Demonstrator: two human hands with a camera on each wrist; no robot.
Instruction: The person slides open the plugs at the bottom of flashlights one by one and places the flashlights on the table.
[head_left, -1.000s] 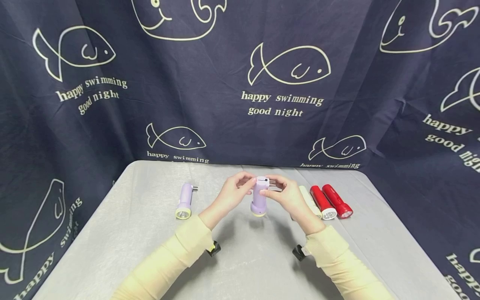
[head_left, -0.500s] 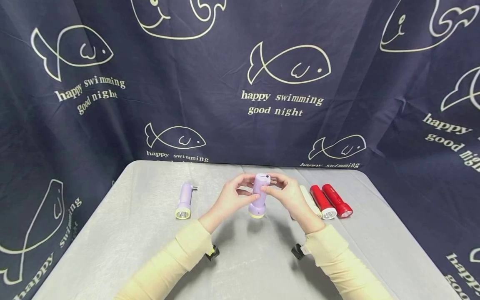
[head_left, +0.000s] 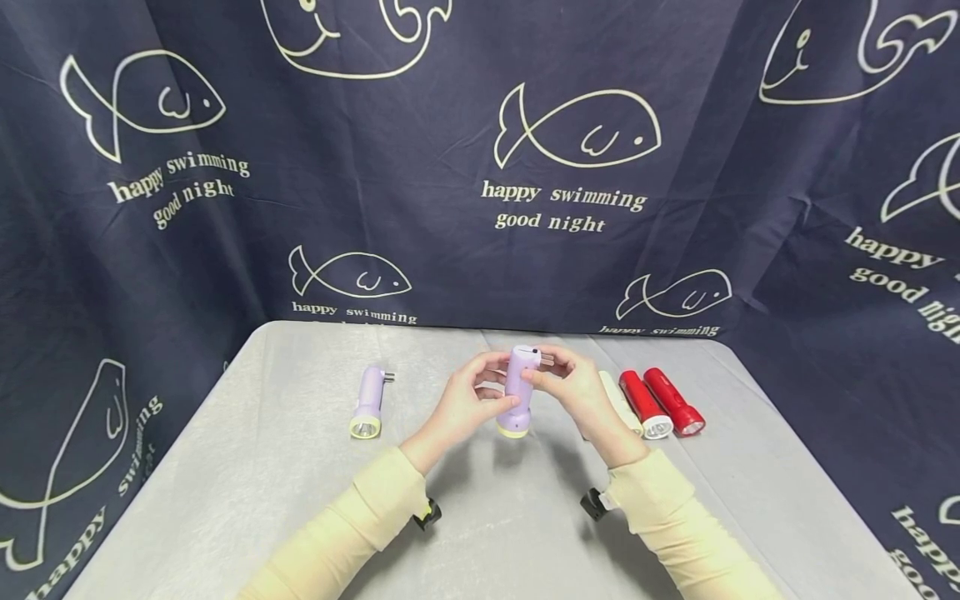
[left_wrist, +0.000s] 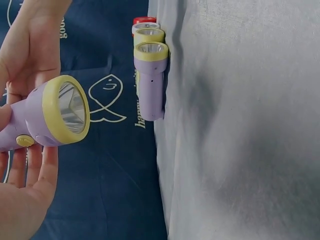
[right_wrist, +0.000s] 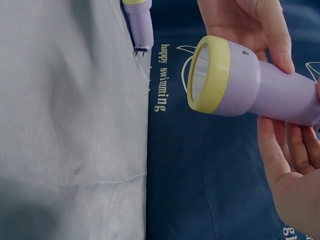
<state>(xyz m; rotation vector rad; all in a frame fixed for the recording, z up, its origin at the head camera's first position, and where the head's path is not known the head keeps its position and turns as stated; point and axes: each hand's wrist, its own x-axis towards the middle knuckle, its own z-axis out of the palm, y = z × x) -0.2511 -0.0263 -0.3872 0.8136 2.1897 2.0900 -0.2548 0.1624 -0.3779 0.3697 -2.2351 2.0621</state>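
Above the table a lilac flashlight (head_left: 519,383) with a yellow head rim is held in both hands, lens end down. My left hand (head_left: 463,404) holds its lower body, thumb in front and fingers behind. My right hand (head_left: 581,396) pinches the upper body near the tail, where metal plug prongs (head_left: 547,360) stick out to the right. A yellow button (left_wrist: 25,140) and the clear lens (left_wrist: 72,107) show in the left wrist view. A second lilac flashlight (head_left: 370,400), prongs out, lies apart on the left.
Right of my hands on the grey-covered table (head_left: 480,533) lie a cream flashlight (head_left: 618,404), a red one with a white rim (head_left: 645,404) and an all-red one (head_left: 675,402). The left wrist view shows another lilac flashlight (left_wrist: 151,87) beside them. A dark fish-print curtain (head_left: 450,167) hangs behind.
My left hand has shifted from the flashlight's tail end down to its lower body. The flashlight has moved slightly left. My right hand keeps its grip.
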